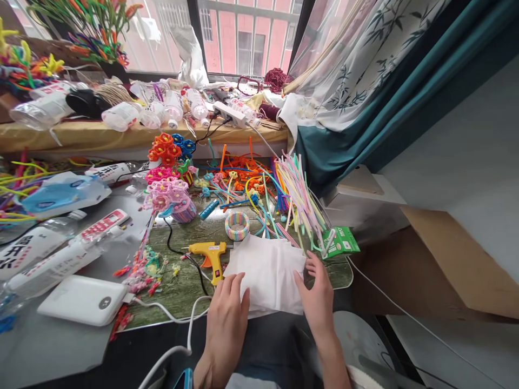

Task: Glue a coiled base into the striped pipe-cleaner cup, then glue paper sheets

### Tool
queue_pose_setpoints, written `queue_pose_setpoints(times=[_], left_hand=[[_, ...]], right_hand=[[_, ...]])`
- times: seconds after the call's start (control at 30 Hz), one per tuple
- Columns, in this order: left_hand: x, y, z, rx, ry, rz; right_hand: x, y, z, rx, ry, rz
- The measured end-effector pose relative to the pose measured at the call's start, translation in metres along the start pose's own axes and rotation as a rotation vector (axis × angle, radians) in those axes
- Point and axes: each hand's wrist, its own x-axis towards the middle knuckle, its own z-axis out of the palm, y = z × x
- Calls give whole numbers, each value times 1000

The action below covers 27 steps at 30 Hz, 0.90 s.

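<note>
Thin white tissue sheets (267, 273) lie in a loose stack at the front edge of the table. My left hand (227, 310) rests at their lower left corner, fingers stretched out and thumb apart. At the right edge is my right hand (318, 289), its thumb touching the sheets and its fingers spread just beyond. A yellow hot glue gun (211, 255) lies left of the stack. Behind the stack stands a ring-shaped striped pastel piece (237, 226), made of pipe cleaners. A green packet (343, 241) sits to the right.
Pastel pipe cleaners (298, 189) fan out at the back right. Pipe-cleaner flowers (166, 194) stand behind the glue gun. A white power bank (83, 300) with a cable and several plastic bottles (60, 259) lie left. A cardboard box (458, 259) stands at right.
</note>
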Motion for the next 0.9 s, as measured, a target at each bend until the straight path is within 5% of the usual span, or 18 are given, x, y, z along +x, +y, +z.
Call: queue_pose_setpoints(times=[0.13, 0.5, 0.63, 0.8, 0.9], left_hand=[[8, 1, 8, 87, -104, -83], [15, 4, 17, -18, -115, -207], [21, 9, 9, -290, -111, -309], [23, 13, -7, -857, -314, -454], [19, 13, -11, -932, -352, -410]], right_hand=[[-10, 5, -7, -142, -41, 25], [-39, 10, -17, -243, -187, -45], [-45, 8, -18, -331, -203, -183], [-50, -4, -16, -231, -394, -390], [-52, -10, -10, -116, -412, -428]])
